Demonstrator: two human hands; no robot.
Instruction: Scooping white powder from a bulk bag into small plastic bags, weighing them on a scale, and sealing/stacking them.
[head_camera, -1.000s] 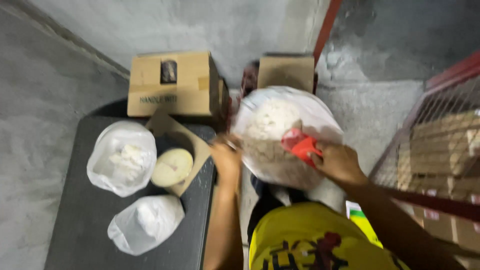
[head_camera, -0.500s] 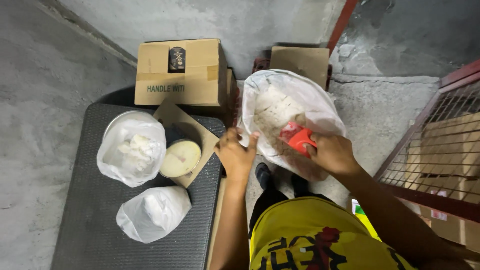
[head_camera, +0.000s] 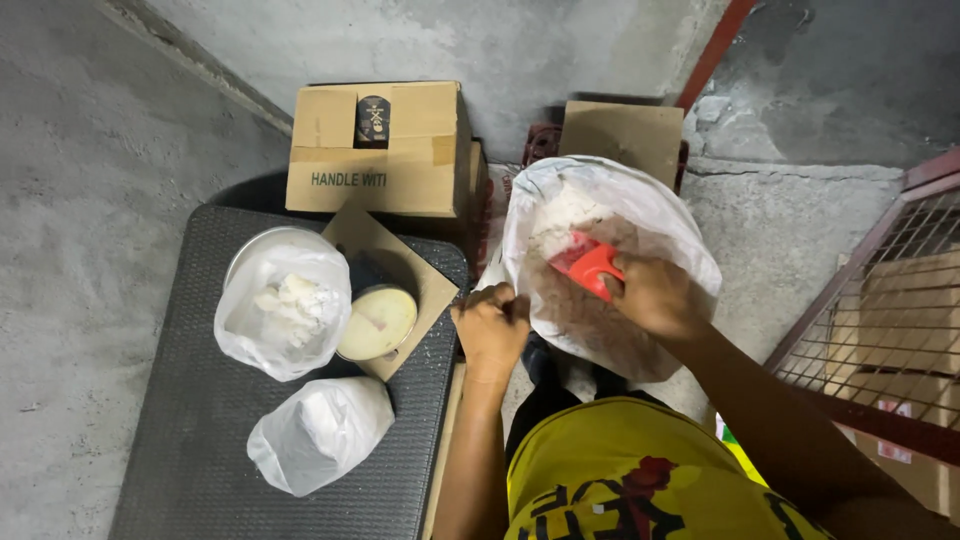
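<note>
Fingers of the left hand: curled tight, pinching the near rim of the large white sack at its left side, holding the mouth open. The sack stands on the floor just off the right edge of the table, between the table and the person's knees.

Fingers of the right hand: closed around the handle of the red scoop, which sits inside the sack, blade down against the pale powder.

Table, left to right:
- Open clear bag holding white lumps, seated in a metal bowl, near the far left corner.
- Knotted bag of white powder, lying on its side nearer the front edge, just below the open bag.
- Round tin with a cream-coloured top, touching the open bag, resting on a flap of cardboard.

Beyond the far edge: a brown carton against the wall, a second carton behind the sack. Red wire cage at far right.

Risks, as judged:
- Left-hand pinch slipping would let the rim fold in and the sack slump, spilling powder on the floor.
- An overfilled or tilted scoop would shed powder across the gap between sack and table.
- The open bag looks top-heavy; a knock could tip it over the table edge.
</note>
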